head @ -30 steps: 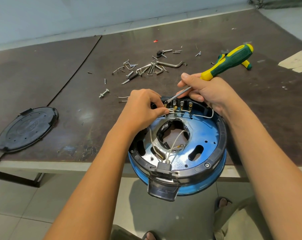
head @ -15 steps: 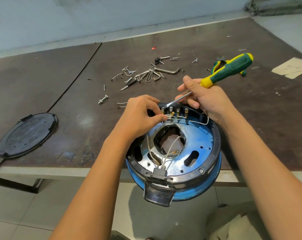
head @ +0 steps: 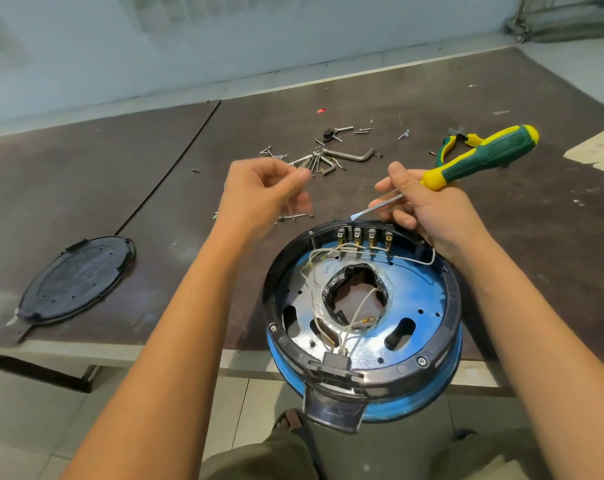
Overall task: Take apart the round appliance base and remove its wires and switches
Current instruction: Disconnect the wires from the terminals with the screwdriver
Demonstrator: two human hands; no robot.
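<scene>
The round appliance base (head: 428,306), blue metal inside a black rim, lies open-side up and overhangs the table's near edge. A row of switches (head: 364,235) sits at its far rim, and thin white wires (head: 356,317) run from them across the middle hole to a black connector at the near side. My right hand (head: 428,209) grips a green and yellow screwdriver (head: 484,154), whose flat tip rests at the rim just above the switches. My left hand (head: 259,192) hovers blurred above the table, left of the base, thumb and forefinger pinched; whether anything is between them is unclear.
A black round cover (head: 78,278) lies at the table's left near edge. Loose screws, bent metal pieces and a hex key (head: 349,155) are scattered behind my hands. Green and yellow pliers (head: 456,140) lie behind the screwdriver, and paper scraps (head: 598,150) at far right.
My left hand has come off the switch terminals and risen up and to the left, away from the base. The screwdriver tip has shifted from the terminals to the rim.
</scene>
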